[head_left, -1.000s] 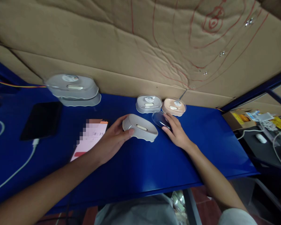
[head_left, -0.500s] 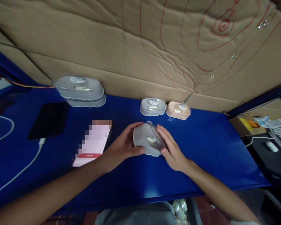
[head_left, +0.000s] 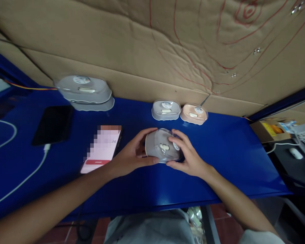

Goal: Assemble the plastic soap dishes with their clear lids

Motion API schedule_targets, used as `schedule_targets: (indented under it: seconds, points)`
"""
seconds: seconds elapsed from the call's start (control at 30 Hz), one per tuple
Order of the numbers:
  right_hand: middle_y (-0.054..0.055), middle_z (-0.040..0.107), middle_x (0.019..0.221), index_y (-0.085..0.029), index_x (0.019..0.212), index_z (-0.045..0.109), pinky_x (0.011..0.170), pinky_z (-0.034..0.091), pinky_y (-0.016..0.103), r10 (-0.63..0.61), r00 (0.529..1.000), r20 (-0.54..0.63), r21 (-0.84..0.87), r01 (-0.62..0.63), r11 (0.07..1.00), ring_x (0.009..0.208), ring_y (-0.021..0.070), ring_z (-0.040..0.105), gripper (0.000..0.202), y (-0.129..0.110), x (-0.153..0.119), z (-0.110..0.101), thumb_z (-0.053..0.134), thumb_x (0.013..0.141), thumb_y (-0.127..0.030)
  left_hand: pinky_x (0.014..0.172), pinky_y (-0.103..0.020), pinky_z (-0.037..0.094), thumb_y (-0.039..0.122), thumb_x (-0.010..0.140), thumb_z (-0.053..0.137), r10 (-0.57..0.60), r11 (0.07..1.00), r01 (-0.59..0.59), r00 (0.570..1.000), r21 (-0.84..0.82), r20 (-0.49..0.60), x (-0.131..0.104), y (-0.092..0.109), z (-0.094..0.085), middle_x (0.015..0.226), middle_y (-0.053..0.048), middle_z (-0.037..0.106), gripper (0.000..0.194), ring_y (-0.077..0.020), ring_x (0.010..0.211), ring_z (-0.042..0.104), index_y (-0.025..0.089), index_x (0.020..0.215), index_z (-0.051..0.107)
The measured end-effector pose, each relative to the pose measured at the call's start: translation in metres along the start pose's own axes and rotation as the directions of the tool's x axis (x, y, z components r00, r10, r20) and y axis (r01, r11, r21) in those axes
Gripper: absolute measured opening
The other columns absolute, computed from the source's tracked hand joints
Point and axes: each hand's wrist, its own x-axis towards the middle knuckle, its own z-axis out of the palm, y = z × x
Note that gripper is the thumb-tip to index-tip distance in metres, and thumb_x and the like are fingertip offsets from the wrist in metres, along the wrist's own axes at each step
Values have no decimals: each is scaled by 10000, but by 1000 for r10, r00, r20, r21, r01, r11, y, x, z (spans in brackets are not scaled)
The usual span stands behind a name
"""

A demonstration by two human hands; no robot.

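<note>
Brown cardboard point(head_left: 104, 44), marked with curving red lines point(head_left: 175, 20) and dotted with small metal fasteners point(head_left: 257, 51), walls off the back of a glossy blue surface point(head_left: 147, 189), where a person works with both hands on a grey plastic box point(head_left: 149, 145) near the middle. The left hand point(head_left: 132, 150) grasps one end, thumb along the near side; the right hand point(head_left: 190, 156) has its fingers spread over the other end of a clear lid point(head_left: 165, 134), close to a round sticker. Whether the box rests on the surface or is held just above it cannot be told.

Fitting the lid appears to be the step in hand, and the rim looks not certainly seated; the next move would likely call for squaring the edges and pressing evenly while the left hand steadies the base.

Behind, against the cardboard, stand a small grey lidded box point(head_left: 166, 115) and, just beside it, a peach one point(head_left: 193, 118); a stack of larger grey boxes point(head_left: 87, 95) sits farther left. Near the left forearm lie a phone with a lit screen point(head_left: 106, 147) and a dark-screened device point(head_left: 53, 125) plugged into a white cable point(head_left: 47, 148).

At right, apart from the blue surface, are an open carton point(head_left: 269, 130) and a white mouse point(head_left: 296, 153). Red tiles point(head_left: 221, 222) show below.
</note>
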Motion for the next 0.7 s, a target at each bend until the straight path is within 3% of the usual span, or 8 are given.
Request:
schedule_targets:
  seconds: [0.13, 0.3, 0.43, 0.5, 0.6, 0.7]
  points:
    - [161, 445, 1650, -314, 1580, 398, 1237, 435, 594, -5, 1000, 31, -52, 7, 999, 1547, 368, 433, 843, 6, 3, -16, 843, 886, -491, 1210, -543, 493, 379, 832, 900, 82, 951, -89, 996, 298, 35, 0, -10, 1, 1654, -94, 507, 867, -364, 1496, 535, 368, 1568, 442]
    - [176, 534, 1576, -278, 1474, 466, 1200, 434, 627, 67, 993, 96, -189, -48, 981, 1489, 387, 488, 754, 25, 3, -37, 862, 854, -446, 1302, -609, 339, 452, 982, 734, 288, 608, -290, 948, 740, 135, 24, -15, -2, 1746, -153, 335, 799, -376, 1616, 346, 327, 1651, 315]
    - [148, 529, 1584, -301, 1457, 465, 1180, 423, 633, 231, 963, 139, -280, -186, 942, 1487, 381, 490, 714, 38, -9, -64, 839, 862, -428, 1313, -607, 293, 361, 1040, 616, 380, 307, -240, 918, 921, 113, 74, 1, -6, 1751, -222, 282, 618, -395, 1640, 282, 209, 1599, 402]
    - [111, 521, 1606, -341, 1474, 451, 1189, 395, 658, 339, 930, 143, -312, -283, 907, 1503, 380, 484, 729, 49, -24, -84, 828, 854, -413, 1302, -620, 293, 315, 1024, 625, 339, 206, -169, 936, 964, 91, 100, 10, -8, 1754, -260, 255, 618, -428, 1640, 268, 161, 1586, 422]
    - [74, 522, 1628, -378, 1477, 471, 1194, 369, 701, 515, 851, 99, -372, -449, 813, 1478, 397, 527, 759, 77, -54, -121, 822, 804, -362, 1258, -662, 338, 295, 999, 655, 289, 154, -101, 956, 983, 53, 126, 15, -8, 1724, -295, 303, 607, -478, 1615, 302, 133, 1553, 469]
    - [84, 529, 1629, -387, 1500, 495, 1124, 466, 677, 600, 800, -5, -467, -532, 706, 1419, 409, 586, 764, 113, -81, -156, 798, 798, -385, 1240, -659, 363, 277, 973, 682, 295, 144, -101, 954, 984, 55, 128, 15, -7, 1705, -288, 344, 582, -482, 1594, 340, 139, 1514, 517]
